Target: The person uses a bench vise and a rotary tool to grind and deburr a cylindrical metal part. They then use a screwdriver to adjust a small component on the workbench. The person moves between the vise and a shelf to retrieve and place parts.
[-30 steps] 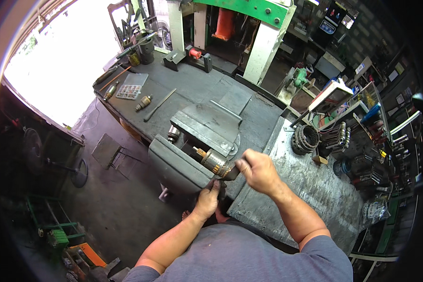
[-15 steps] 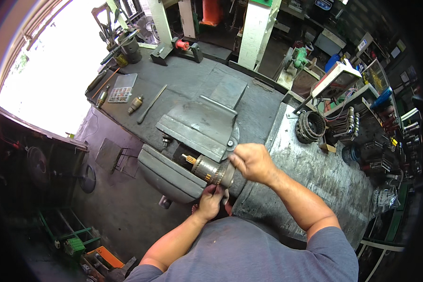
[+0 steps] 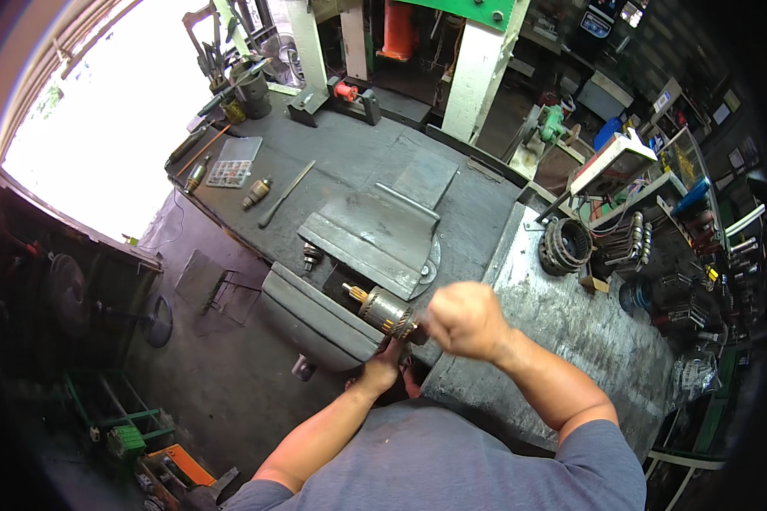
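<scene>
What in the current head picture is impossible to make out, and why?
All in the head view:
Bare right hand: blurred; its own back hides whatever it may hold.
Bare left hand: partly lost in shadow beside the silver cylindrical metal part.
Tiny coloured pieces in the clear plastic compartment box: too small to identify.
Green metal beam: cut off by the top edge.

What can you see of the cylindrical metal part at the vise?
The cylindrical metal part is grey and looks like steel. A thinner, golden ridged shaft juts from its upper-left end; coppery strips show toward the other end. It lies on its side, slanting down to the right, at the open mouth of the vise. The left hand is at its lower-right end; the blurred right hand hides some of that end, so contact there is unclear.
</scene>
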Tool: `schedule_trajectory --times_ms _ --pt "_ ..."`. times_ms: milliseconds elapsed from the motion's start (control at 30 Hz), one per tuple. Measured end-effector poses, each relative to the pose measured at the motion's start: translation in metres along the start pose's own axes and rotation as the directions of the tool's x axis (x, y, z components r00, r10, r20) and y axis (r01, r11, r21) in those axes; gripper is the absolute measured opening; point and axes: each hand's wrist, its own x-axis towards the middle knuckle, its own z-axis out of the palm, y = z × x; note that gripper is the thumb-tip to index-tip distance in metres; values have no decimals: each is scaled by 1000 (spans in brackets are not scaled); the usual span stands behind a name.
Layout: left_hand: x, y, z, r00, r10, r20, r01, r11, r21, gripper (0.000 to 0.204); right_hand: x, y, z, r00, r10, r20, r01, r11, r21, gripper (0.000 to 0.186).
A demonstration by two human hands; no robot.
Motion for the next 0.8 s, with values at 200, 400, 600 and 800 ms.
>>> schedule_trajectory --times_ms 200,400,600,800 --pt "-1 -9 -1 916 -108 387 337 731 -593 49 6 5 -2 974 228 -1 -227 970 -80 35" --pt "2 -7 -2 923 -332 196 382 856 -348 37 3 4 -1 993 -42 111 45 999 -22 35" --pt "7 -3 0 988 -7 154 34 985 -168 31 0 11 2 991 134 18 -132 988 -77 34" --pt "1 -9 -5 902 -183 391 401 692 -600 45 -4 12 5 968 249 -12 -249 963 -104 36"
